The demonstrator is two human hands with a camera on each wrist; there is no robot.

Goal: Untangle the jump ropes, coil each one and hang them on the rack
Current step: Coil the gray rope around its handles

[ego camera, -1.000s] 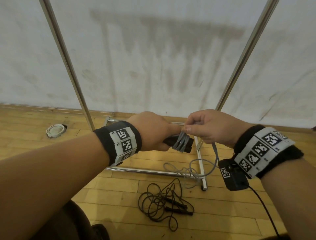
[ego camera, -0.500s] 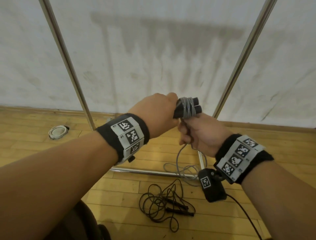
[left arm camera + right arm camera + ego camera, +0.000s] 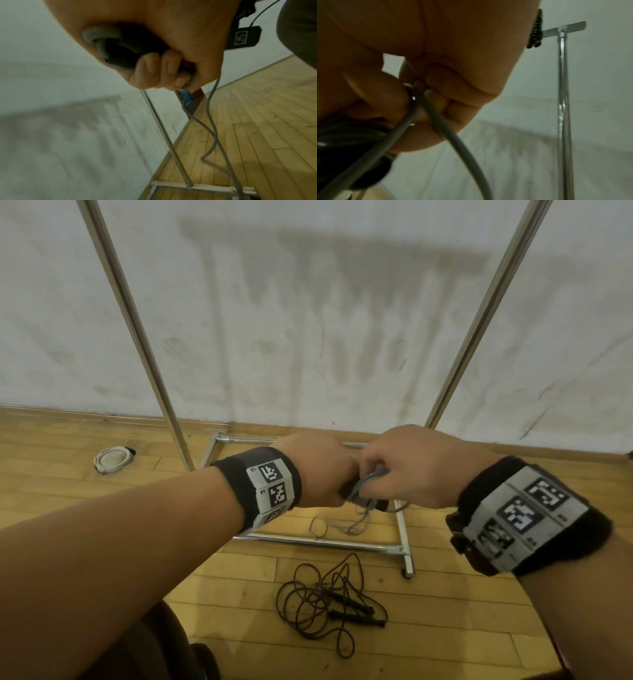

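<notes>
I see a stained white wall (image 3: 308,320) meeting a wooden plank floor (image 3: 462,621) along a wooden skirting board (image 3: 102,417). A round white ring-shaped object (image 3: 113,458) lies on the floor near the wall, at left.

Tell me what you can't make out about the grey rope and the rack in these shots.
- Grey rope wraps on the black handles: head view, left hand and right hand cover them; count unreadable.
- Rack top bar: head view, cut off by the frame edge.
- Dark bundle on the rack: right wrist view, blurred, half behind the hand.
</notes>
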